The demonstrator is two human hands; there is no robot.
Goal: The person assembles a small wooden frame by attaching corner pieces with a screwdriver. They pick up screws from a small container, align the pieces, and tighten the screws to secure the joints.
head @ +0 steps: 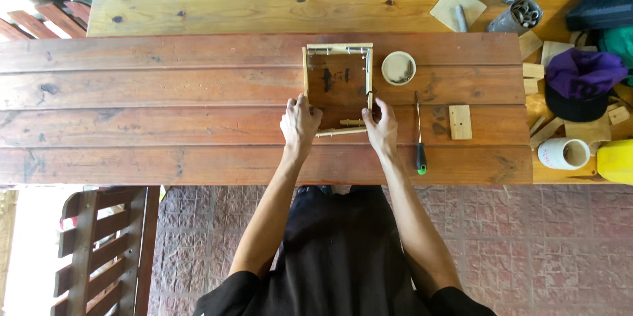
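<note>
At the centre of the frame the left hand (300, 123) steadies the open wooden frame (337, 77) on the worktop (165, 92) while the right hand (381, 126) fingers apparently pinch its near corner, where the loose slat (341, 132) could slip and the unfixed sides rack apart.

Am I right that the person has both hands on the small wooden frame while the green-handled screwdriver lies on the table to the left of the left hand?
Not quite: the head view shows the green-handled screwdriver lying on the table to the right of the right hand, not left of the left hand. The rest holds: both hands are at the near corners of the small wooden frame.
</note>
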